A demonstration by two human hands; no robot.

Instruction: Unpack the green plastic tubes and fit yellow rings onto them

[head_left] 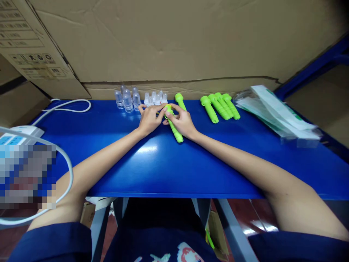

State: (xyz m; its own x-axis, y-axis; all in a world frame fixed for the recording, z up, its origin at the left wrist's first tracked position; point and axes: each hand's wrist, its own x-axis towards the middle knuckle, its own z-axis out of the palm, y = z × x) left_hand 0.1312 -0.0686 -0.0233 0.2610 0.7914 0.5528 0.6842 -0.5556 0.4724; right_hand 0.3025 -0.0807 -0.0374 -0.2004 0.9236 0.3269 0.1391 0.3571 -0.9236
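- Lime-green tube, head view: fingers partly hide its wide head; a yellowish bit beside the left hand is too small to identify.
- Pixelation covers whatever sits at the left end of the bench.
- Ridges band the tube's opaque shaft; clear, domed pieces stand near the glossy bench's far edge.
- The tube slants between both hands, nearer the far edge, its tail toward the near edge. The right hand grips its upper part; curled left fingertips meet its head, but whether they grip, I cannot tell.
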